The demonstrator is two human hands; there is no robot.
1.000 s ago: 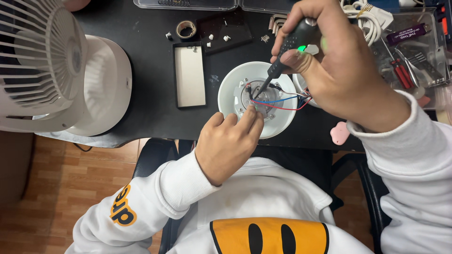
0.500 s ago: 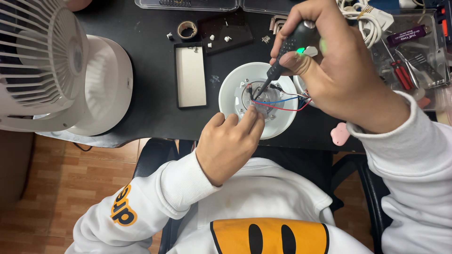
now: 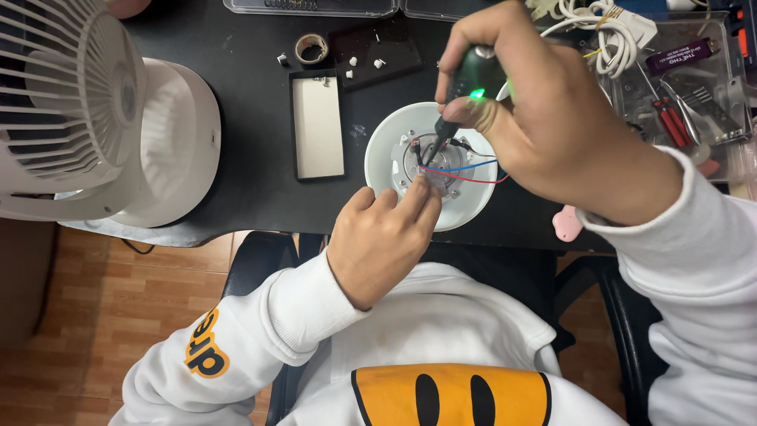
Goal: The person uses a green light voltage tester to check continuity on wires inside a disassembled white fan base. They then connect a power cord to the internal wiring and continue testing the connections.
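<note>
A round white housing [image 3: 386, 150] lies on the black table, with a metal motor part [image 3: 443, 162] and red and blue wires [image 3: 473, 172] at its centre. My right hand [image 3: 544, 126] grips a black electric screwdriver [image 3: 465, 95] with a green light, its tip down in the motor part. My left hand [image 3: 378, 241] rests at the housing's near rim, fingertips pressing on the motor part.
A white fan [image 3: 79, 118] stands at the left on the black table [image 3: 252, 189]. A shallow black tray [image 3: 318, 126], a tape roll [image 3: 311, 48] and small white bits lie behind. A clear box with tools [image 3: 678, 95] and white cable [image 3: 607, 31] sits at right.
</note>
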